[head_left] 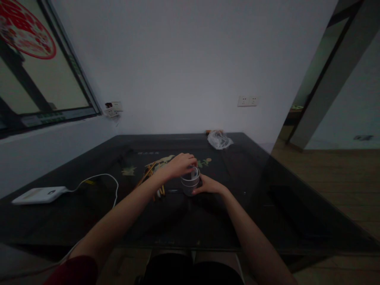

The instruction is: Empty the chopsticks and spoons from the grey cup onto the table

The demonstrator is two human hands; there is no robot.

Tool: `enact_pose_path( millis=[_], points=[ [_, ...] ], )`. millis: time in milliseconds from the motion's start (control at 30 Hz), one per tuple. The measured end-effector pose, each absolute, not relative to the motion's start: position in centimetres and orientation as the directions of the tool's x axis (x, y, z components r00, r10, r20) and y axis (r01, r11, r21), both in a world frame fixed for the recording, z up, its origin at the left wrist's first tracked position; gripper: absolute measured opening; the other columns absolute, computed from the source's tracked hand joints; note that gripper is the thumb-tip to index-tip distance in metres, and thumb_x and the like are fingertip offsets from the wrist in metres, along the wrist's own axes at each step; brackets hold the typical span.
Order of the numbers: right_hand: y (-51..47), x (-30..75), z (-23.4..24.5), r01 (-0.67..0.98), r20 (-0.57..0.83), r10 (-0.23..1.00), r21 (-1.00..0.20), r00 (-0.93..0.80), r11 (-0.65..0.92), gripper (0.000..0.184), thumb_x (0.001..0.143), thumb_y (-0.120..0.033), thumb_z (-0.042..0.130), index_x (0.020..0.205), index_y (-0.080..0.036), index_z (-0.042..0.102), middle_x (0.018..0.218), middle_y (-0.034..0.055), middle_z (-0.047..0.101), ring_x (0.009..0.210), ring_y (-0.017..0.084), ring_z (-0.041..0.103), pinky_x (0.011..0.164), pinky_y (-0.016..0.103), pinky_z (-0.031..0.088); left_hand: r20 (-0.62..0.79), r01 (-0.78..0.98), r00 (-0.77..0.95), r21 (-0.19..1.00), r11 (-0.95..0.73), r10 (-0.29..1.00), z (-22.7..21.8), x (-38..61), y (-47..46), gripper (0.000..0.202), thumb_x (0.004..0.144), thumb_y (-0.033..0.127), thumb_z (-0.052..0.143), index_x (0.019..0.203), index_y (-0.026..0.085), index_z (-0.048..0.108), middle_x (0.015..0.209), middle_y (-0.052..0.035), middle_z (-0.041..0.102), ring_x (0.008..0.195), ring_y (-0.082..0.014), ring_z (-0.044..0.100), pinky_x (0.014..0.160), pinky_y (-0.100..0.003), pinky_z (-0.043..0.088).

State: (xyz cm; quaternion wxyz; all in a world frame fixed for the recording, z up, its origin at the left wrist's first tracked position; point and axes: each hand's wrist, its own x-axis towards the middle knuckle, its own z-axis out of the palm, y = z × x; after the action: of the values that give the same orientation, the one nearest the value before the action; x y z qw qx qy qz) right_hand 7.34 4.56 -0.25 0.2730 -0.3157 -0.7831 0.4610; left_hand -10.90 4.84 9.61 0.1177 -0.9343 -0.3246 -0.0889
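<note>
Obstacle left of cup (188, 186): pencils (149, 171)

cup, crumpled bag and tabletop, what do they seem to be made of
Cup: possibly plastic, smooth-looking, with pale rings round its grey wall. Bag: likely thin plastic film, see-through and crinkled. Tabletop: dark and glossy, perhaps glass, with faint reflections.

white device (40, 195) – cable (118, 184) attached | crumpled clear bag (219, 140) near wall (178, 67) | sockets (244, 101) | red decoration (26, 29) – on window (63, 85)
</note>
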Motion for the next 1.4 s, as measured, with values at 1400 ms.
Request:
enact_pose_path(
  millis=[1400],
  points=[
    [5.0,7.4,-1.2,0.214,0.137,0.749,-0.911,-0.649,0.352,0.082,0.054,-0.031,0.084,0.125,-0.015,0.048,0.127,0.0132,0.056,0.118,0.027,0.051,0.106,0.044,0.034,0.587,0.731,-0.233,0.631,-0.259,0.775,12.9,-28.0,4.6,0.032,0.076,0.045,0.057,0.083,0.015,0.065,0.077,-0.0030,0.069,0.070,-0.0150,0.062,0.065,-0.023,0.047]
  ],
)
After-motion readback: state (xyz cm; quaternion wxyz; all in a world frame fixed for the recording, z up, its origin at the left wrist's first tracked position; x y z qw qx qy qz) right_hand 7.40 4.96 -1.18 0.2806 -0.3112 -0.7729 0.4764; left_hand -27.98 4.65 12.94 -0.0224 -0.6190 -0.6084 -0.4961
